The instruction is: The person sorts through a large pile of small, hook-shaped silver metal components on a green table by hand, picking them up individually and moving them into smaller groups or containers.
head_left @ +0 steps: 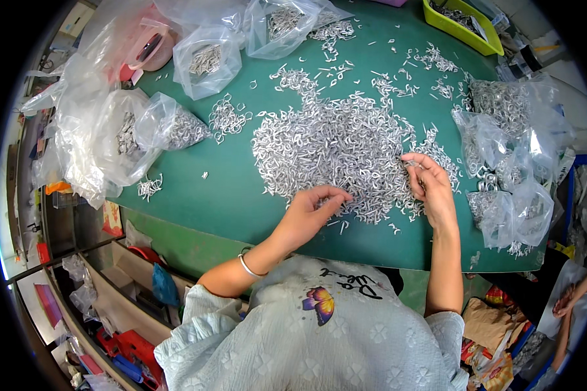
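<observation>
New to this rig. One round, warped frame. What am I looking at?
No machine here, just two bare human hands. The single picture comes from a wide fisheye camera worn on the head, looking down; its left is the wearer's left, and straight edges bend near the rim.

On the flat green tabletop lies a broad heap of small silvery pieces. Clear plastic bags holding small pieces sit on both sides, with a yellow-green tray at the far right.

The left hand is at the heap's near edge, the right hand at its right side. Whether either holds a piece is too small to tell.
</observation>
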Demonstrator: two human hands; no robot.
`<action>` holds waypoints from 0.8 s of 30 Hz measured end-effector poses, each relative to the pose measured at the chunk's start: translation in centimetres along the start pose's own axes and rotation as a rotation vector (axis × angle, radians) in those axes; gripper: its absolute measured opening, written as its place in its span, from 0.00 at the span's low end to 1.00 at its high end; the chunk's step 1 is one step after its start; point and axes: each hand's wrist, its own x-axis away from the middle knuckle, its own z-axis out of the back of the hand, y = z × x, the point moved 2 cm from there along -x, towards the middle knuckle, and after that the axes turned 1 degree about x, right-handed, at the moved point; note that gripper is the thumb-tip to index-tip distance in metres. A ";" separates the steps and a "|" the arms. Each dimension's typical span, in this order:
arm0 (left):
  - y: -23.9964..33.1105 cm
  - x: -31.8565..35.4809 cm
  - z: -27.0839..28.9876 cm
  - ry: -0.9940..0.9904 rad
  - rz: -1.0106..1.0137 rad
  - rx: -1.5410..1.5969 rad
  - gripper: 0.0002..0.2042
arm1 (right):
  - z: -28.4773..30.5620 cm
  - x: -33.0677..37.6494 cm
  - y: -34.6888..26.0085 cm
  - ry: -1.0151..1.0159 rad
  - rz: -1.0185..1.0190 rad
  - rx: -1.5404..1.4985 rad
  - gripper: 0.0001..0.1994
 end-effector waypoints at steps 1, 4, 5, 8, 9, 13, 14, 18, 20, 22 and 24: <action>-0.4 -0.1 0.2 0.077 -0.116 -0.154 0.10 | 0.2 -0.1 0.4 -0.007 0.029 0.057 0.14; 0.8 -0.7 -0.5 0.230 -0.405 -0.551 0.10 | -1.4 1.1 0.3 0.241 0.259 0.708 0.13; 1.4 -1.2 -0.8 0.267 -0.492 -0.672 0.10 | -1.9 1.2 0.1 0.234 0.283 0.694 0.11; 1.8 -2.7 -1.4 0.196 -0.619 -1.049 0.10 | -2.4 0.9 0.6 0.180 0.374 0.629 0.07; 1.9 -3.0 -1.5 0.182 -0.614 -1.075 0.09 | -2.4 1.1 0.4 0.164 0.325 0.632 0.06; 1.8 -4.0 -1.1 0.135 -0.616 -1.099 0.07 | -2.5 2.1 -0.1 0.140 0.299 0.745 0.05; 1.6 -4.1 -0.8 0.128 -0.623 -1.085 0.06 | -2.3 2.2 0.0 0.154 0.292 0.734 0.05; 2.6 -4.0 0.3 0.196 -0.634 -0.782 0.06 | -1.2 2.3 0.9 0.126 0.306 0.533 0.06; 3.8 -3.7 1.0 0.248 -0.569 -0.714 0.07 | -1.1 2.0 1.4 0.101 0.345 0.448 0.07; 3.4 -4.0 1.7 0.222 -0.420 -0.563 0.04 | -1.5 2.1 1.2 0.087 0.271 0.340 0.08; 2.4 -4.4 2.3 0.172 -0.356 -0.363 0.05 | -2.2 2.8 0.8 0.101 0.079 0.211 0.08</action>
